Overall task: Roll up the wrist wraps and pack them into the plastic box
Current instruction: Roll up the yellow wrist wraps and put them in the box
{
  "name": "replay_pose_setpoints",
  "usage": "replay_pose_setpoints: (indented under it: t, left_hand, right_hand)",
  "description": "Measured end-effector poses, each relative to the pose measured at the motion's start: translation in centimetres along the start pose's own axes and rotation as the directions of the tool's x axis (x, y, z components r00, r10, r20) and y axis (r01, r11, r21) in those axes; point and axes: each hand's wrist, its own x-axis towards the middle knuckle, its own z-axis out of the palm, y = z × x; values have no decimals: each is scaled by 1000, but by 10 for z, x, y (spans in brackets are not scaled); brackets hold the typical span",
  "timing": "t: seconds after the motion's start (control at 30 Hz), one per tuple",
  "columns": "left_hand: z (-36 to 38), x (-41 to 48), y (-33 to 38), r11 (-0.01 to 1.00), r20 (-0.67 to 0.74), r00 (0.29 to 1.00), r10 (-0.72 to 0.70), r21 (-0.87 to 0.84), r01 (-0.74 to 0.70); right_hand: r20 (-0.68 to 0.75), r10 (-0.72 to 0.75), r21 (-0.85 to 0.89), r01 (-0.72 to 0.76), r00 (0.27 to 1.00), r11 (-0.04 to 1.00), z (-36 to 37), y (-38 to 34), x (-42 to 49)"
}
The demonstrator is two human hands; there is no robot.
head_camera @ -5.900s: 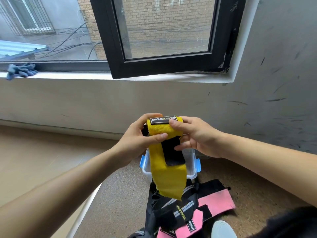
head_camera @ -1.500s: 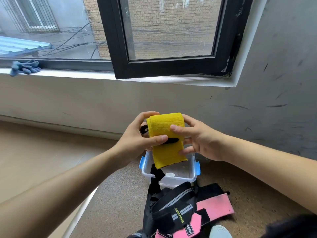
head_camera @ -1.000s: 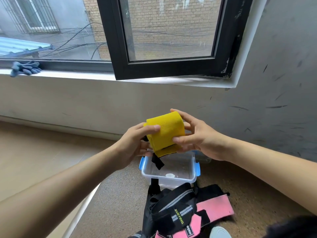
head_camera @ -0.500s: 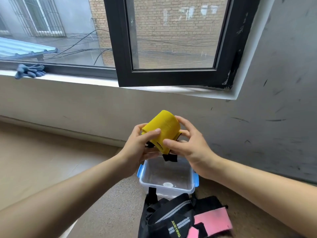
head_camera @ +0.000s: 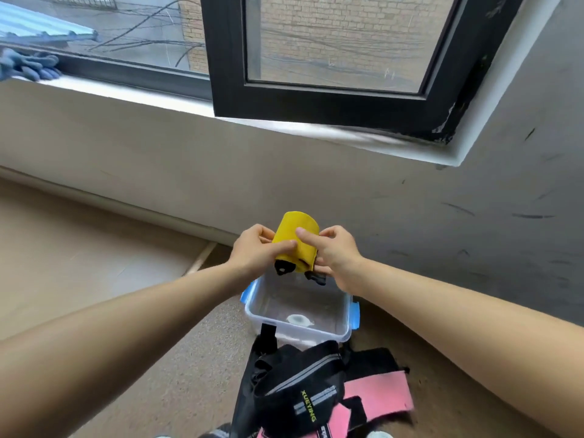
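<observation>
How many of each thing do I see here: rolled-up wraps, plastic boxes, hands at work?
yellow wrap, rolled: 1
plastic box: 1
hands: 2 (left hand, right hand)
Total: 4
The black wraps and pink wraps heaped below overlap: uncounted.

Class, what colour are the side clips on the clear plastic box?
Blue; the clips show best in the head view.

Rolled yellow wrist wrap (head_camera: 294, 238) above open clear plastic box (head_camera: 345, 314).
</observation>
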Motion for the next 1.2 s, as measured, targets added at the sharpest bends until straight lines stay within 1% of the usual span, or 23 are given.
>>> replay_pose_setpoints:
  t: [0.07,0.13,0.23,0.27,0.33,0.37,0.43,0.5,0.53,0.6,0.67,0.8,0.9,1.03,1.1,1.2]
  left_hand:
    - [9,13,-25,995,-14,1000,7,103,-5]
    - [19,26,-53,988,13,999,39,151,-41]
    - [26,43,-98,983,146,989,34,173,-59]
    - [25,49,-114,976,169,985,24,211,-60]
    - [23,59,-146,932,120,992,28,355,-69]
    - [22,63,-161,900,77,996,35,431,-65]
    - [23,66,-188,836,32,999,36,546,-48]
    - [28,64,-211,805,41,999,12,592,-34]
    - [31,62,-222,808,58,998,-2,588,-33]
    - [37,58,-239,826,95,995,-7,562,-48]
    - [40,58,-250,837,99,995,21,543,-71]
    - [39,67,-259,837,72,995,68,538,-96]
    - [41,65,-262,860,60,995,74,502,-94]
    - [39,64,-263,848,57,995,81,522,-99]
    - [37,65,-260,831,61,995,81,547,-101]
    - [36,65,-256,787,56,995,82,608,-99]
  right_hand:
    - [39,126,28,-127,991,992,8,23,21]
    - [55,209,25,-210,976,977,13,53,45]
    - [25,283,30,-284,959,958,15,95,77]
    - [6,301,39,-301,954,953,14,108,87]
    - [-22,337,42,-336,941,941,13,136,107]
    - [-27,354,46,-352,935,935,15,149,117]
    - [-33,390,43,-389,920,920,22,173,133]
    - [-33,419,22,-418,907,908,29,195,146]
    - [-34,424,21,-424,905,906,33,203,151]
    - [-22,420,33,-419,907,907,46,222,162]
    - [-22,416,19,-416,909,909,63,242,176]
    - [-86,324,-155,-334,942,930,75,259,197]
    - [-4,297,-280,-286,955,916,63,258,205]
    - [146,340,-331,-278,929,902,44,245,204]
    - [196,295,-372,-207,935,905,35,234,198]
    - [250,175,-422,-56,952,905,12,211,175]
